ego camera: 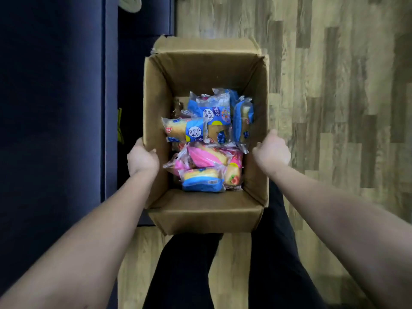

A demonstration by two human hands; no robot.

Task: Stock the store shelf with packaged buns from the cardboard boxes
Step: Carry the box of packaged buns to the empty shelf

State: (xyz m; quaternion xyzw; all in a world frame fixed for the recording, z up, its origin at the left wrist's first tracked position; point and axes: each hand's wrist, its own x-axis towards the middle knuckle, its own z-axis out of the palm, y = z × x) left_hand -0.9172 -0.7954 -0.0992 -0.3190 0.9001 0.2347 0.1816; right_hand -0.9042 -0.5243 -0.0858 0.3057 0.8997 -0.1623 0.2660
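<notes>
The cardboard box is held from both sides, its flaps folded outward. Its left wall is gripped by the left hand, whose fingers are curled over the rim into the box. Its right wall is gripped by the right hand, the thumb laid along the outside and the fingertips hooked at the rim; this hand is slightly blurred. The packaged buns are seen inside the box, heaped on its bottom: blue packets lie toward the far end, and pink packets lie toward the near end, with one more blue packet nearest the person.

A wood-look plank floor is seen to the right and below. A dark blue structure fills the left side, just beside the box. Black trousers are seen under the near end of the box. A yellow-green item is glimpsed beside the left wall, and a pale rounded object is cut off at the top edge.

Both forearms are stretched forward and inward from the lower corners, bare to the frame edge. Whether the box rests on anything cannot be told.
</notes>
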